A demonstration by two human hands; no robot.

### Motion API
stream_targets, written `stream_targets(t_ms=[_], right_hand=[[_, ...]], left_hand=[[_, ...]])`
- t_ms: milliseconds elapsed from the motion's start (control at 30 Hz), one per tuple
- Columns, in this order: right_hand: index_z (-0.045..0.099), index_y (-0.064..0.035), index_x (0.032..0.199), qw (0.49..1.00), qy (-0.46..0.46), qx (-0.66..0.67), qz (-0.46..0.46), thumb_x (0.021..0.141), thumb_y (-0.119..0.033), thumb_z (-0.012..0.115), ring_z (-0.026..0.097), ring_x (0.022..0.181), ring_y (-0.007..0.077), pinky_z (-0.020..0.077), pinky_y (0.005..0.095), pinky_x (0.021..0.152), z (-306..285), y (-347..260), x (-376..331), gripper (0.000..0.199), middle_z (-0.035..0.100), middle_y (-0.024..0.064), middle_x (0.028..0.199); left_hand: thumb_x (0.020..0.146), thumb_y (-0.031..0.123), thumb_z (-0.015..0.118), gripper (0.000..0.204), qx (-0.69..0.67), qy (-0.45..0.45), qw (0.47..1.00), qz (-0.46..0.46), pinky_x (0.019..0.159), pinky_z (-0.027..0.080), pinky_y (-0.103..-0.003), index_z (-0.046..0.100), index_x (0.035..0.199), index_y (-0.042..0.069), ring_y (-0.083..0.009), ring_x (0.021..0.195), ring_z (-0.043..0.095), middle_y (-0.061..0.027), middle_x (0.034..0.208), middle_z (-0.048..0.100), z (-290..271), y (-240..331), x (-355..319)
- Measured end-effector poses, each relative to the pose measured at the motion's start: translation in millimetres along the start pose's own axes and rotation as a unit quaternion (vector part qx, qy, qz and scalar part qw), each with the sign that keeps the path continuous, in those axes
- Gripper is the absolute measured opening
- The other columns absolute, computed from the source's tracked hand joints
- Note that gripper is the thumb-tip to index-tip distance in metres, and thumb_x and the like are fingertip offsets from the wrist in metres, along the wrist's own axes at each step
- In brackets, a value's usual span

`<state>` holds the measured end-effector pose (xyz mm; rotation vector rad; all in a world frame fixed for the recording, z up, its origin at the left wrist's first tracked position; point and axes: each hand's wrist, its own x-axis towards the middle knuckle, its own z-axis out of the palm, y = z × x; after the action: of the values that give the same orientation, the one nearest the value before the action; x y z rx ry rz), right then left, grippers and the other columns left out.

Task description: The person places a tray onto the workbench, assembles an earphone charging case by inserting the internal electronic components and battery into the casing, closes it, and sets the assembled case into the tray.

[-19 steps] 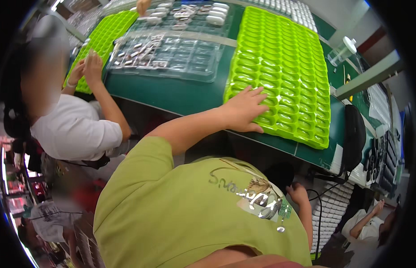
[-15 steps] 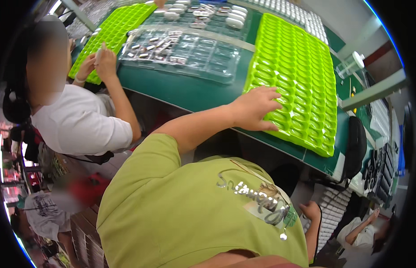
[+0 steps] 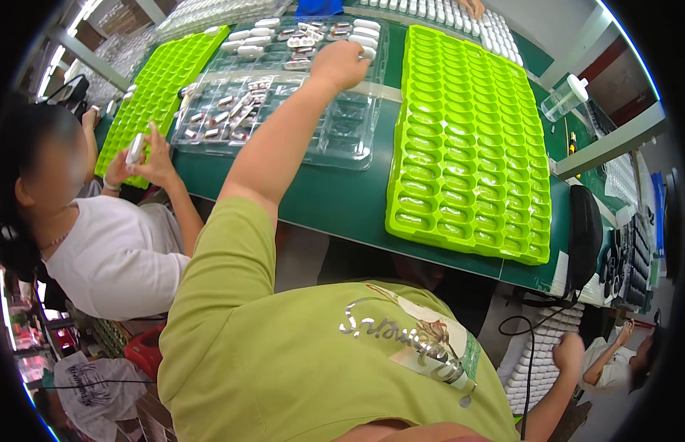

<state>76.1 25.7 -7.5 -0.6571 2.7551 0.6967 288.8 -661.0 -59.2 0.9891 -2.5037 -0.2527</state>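
My left hand (image 3: 341,66) reaches across the table, fingers curled down at the near end of a row of white oval cases (image 3: 366,33) in a clear plastic tray (image 3: 342,140). What the fingers hold, if anything, is hidden. Small metallic-and-dark parts (image 3: 232,114) lie loose in the same tray's compartments. To the right is a bright green tray (image 3: 471,147) with rows of oval hollows. At the lower right my right hand (image 3: 569,352) looks closed beside a tray packed with white pieces (image 3: 537,353); its fingertips are hidden.
On my left a person in a white shirt (image 3: 114,250) holds a white oval case (image 3: 135,151) near a second green tray (image 3: 162,81). Another person's hand (image 3: 472,7) is at the far white pieces. A clear jar (image 3: 565,98), a metal post (image 3: 615,144) and a black cable (image 3: 532,361) are on the right.
My left hand has left the near-left edge of the green tray and moved left and away to the white cases. My right hand has shifted right. The whole view has shifted slightly.
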Motion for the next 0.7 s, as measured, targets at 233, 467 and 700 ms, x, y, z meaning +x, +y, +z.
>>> stream_targets(t_ms=[233,467,700], right_hand=[[0.062,0.0017,0.096,0.899,0.263,0.339,-0.086,0.089,-0.011,0.058,0.061,0.071,0.0238,0.0480,0.0328,0.068,-57,-78,57,0.015,0.063,0.0142,0.081],[0.063,0.0037,0.094,0.835,0.241,0.436,-0.235,0.087,-0.008,0.062,0.055,0.064,0.0125,0.0456,0.0271,0.061,-76,-130,86,0.014,0.061,0.0085,0.077],[0.064,0.0010,0.101,0.701,0.044,0.579,-0.414,0.087,-0.016,0.065,0.060,0.072,0.0109,0.0475,0.0259,0.064,-121,-226,114,0.022,0.065,0.0062,0.081]], left_hand=[[0.079,0.019,0.060,0.034,0.191,-0.063,0.979,-0.024,0.097,0.046,-0.043,0.066,0.112,0.014,-0.0325,0.114,0.055,-0.0148,0.116,0.060,26,8,59],[0.072,0.024,0.072,0.025,0.173,0.006,0.984,0.043,0.088,0.048,-0.043,0.069,0.091,0.008,-0.0318,0.102,0.058,-0.0147,0.105,0.062,32,3,57],[0.071,0.024,0.072,0.023,-0.174,0.109,0.970,0.128,0.084,0.048,-0.040,0.063,0.078,0.003,-0.0337,0.097,0.059,-0.0157,0.101,0.063,6,99,-49]])
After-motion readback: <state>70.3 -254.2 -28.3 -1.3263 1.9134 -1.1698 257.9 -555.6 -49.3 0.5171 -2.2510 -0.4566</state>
